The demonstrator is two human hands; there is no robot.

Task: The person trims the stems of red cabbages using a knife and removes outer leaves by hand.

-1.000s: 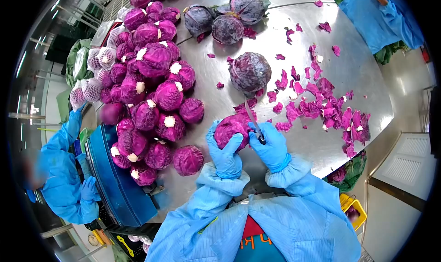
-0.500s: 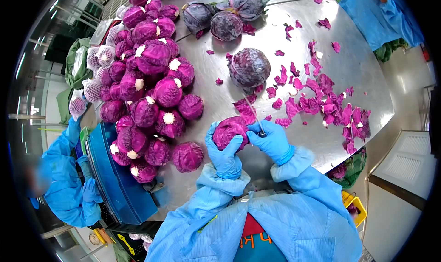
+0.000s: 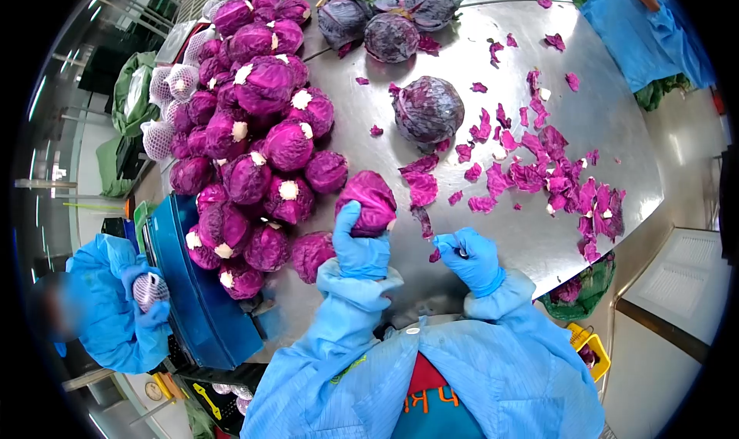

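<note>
My left hand [image 3: 362, 250], in a blue glove, grips a peeled red cabbage [image 3: 367, 202] from below, beside the cabbage pile. My gloved right hand [image 3: 471, 262] is closed on a small knife; only a bit of its dark handle [image 3: 462, 252] shows at the fingers, and the blade cannot be made out. A leaf scrap [image 3: 435, 255] lies by the right fingertips. Torn purple leaves [image 3: 420, 186] lie between the held cabbage and a dark unpeeled cabbage [image 3: 429, 110].
Peeled cabbages with white cut stems [image 3: 289, 144] are heaped at left on the steel table [image 3: 350, 139]. More dark cabbages [image 3: 391, 37] stand at the back. Leaf scraps [image 3: 531, 173] spread at right. Past a blue bin [image 3: 202, 285], a co-worker [image 3: 108, 300] holds a net-wrapped cabbage [image 3: 150, 291].
My left hand has moved the cabbage left and up, toward the pile. My right hand has drawn away, right and down. The co-worker now holds a net-wrapped cabbage.
</note>
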